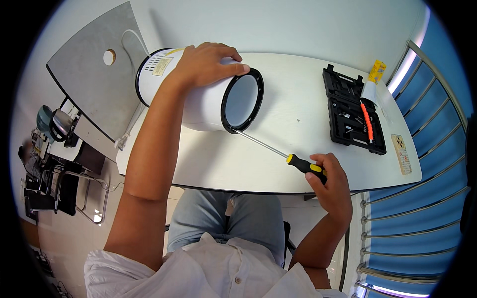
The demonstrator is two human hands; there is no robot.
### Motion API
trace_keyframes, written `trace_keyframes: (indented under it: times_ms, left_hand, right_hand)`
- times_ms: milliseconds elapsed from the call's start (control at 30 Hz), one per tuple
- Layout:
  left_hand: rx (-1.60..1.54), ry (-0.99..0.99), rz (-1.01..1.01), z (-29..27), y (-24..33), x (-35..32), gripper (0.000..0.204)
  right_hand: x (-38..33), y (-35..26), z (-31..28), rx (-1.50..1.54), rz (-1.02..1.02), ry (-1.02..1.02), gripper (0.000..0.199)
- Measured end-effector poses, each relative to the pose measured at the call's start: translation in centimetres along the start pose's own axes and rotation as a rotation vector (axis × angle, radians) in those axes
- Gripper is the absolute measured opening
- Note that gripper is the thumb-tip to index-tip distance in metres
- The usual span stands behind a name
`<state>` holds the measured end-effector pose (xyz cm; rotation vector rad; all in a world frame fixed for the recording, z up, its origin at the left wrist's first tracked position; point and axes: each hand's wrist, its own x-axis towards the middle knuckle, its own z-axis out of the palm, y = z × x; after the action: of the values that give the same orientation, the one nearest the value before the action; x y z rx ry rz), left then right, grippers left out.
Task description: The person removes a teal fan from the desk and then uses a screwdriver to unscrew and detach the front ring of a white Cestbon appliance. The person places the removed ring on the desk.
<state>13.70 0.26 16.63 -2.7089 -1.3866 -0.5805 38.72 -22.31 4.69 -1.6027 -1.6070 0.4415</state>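
Observation:
A white cylindrical appliance [201, 111] lies on its side on the white table [278, 179], its black-rimmed end facing right. My left hand [208, 63] grips it from above, fingers curved over the top and thumb at the black rim [259, 82]. In my right hand [332, 181] is a screwdriver [299, 163] with a black and yellow handle. Its long metal shaft slants up to the left, and the tip meets the rim's lower edge. Whether it sits in a screw there is too small to tell. Vent slots and a label show on the appliance's left part.
An open black tool case [343, 111] with an orange flexible shaft [366, 121] lies on the table's right. Behind it stands a yellow box [377, 71]. A power strip [401, 154] lies near the right edge, beside metal railings [422, 174]. A grey panel [94, 64] stands left.

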Motion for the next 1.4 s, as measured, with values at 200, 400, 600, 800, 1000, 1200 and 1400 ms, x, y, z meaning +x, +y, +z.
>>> trace_keyframes:
  times_ms: [200, 400, 600, 800, 1000, 1200, 1400]
  left_hand:
    - [-0.003, 0.002, -0.009, 0.1, -0.1, 0.0, 0.056]
    - [0.003, 0.013, 0.009, 0.2, -0.2, 0.1, 0.056]
    - [-0.003, 0.012, 0.004, 0.1, 0.0, 0.0, 0.055]
    - [-0.003, -0.013, 0.007, -0.1, 0.1, 0.1, 0.055]
    - [-0.005, 0.027, 0.019, -0.2, -0.2, -0.2, 0.059]
    - [-0.011, 0.319, 0.330, -0.3, 4.6, -1.2, 0.033]
    - [-0.191, -0.008, 0.340, 6.1, 9.5, -3.5, 0.026]
  right_hand:
    - [0.1, -1.0, -0.2, -0.065, -0.010, 0.005, 0.031]
    - [0.4, -0.7, 0.2, -0.030, 0.075, -0.024, 0.033]
    - [0.3, -0.5, -0.1, -0.051, 0.062, -0.004, 0.032]
    - [0.0, 0.1, -1.1, -0.021, 0.117, 0.023, 0.032]
    - [0.0, 1.2, -2.0, -0.119, 0.311, 0.088, 0.031]
    - [0.1, 1.8, -2.5, -0.166, 0.405, 0.054, 0.030]
    - [-0.9, 2.6, -3.8, -0.129, 0.318, 0.074, 0.029]
